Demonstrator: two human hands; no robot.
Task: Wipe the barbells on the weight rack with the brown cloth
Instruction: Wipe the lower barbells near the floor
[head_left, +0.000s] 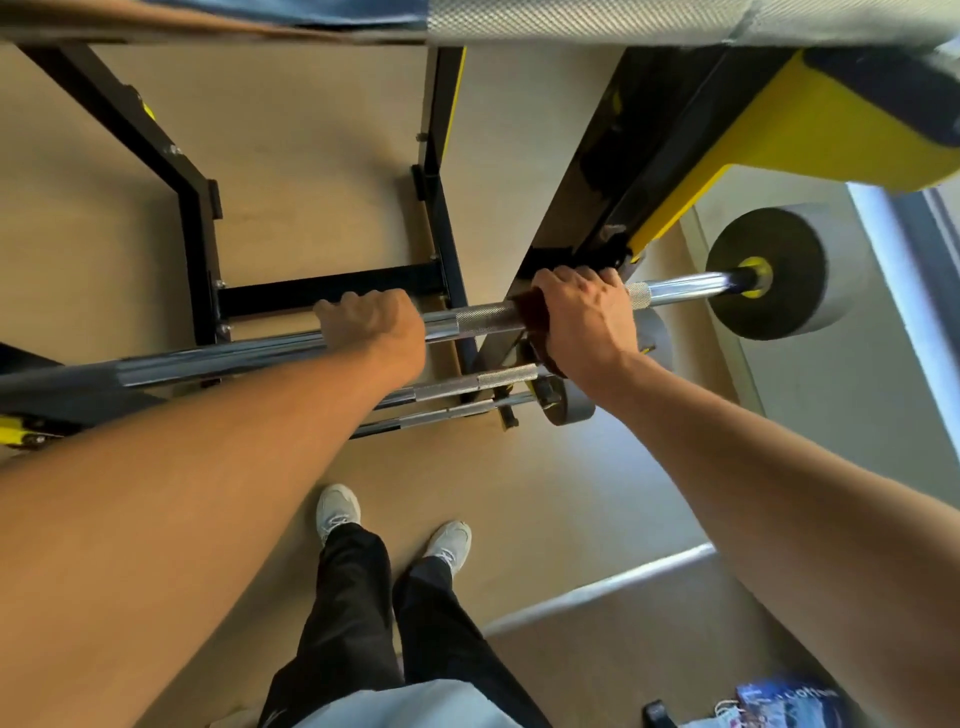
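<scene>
A: Where's the cloth?

B: brown cloth (535, 312) is wrapped round the top barbell (478, 318), pinched under the right hand (584, 317). Fingers fully curled over cloth and bar. Dark, soft fabric, a fold hangs below the palm.

A: Left side?

B: left hand (371, 325) closed bare on the same bar, just beside a knurled band. No cloth under it.

A: Bar finish?

B: Polished chrome shaft, smooth and reflective, with cross-hatched knurl sections. Thick grey cylindrical weight (779, 270) on the right end, yellow hub at centre.

A: Rack?

B: weight rack (200, 223) is black square steel tube with bolted joints and yellow panels. Two more chrome bars (467, 387) sit on lower tiers, same knurl pattern, touched by neither hand.

A: Floor?

B: Flat tan floor (519, 493), matte. White shoes (337, 506) on it, well apart from the rack.
</scene>
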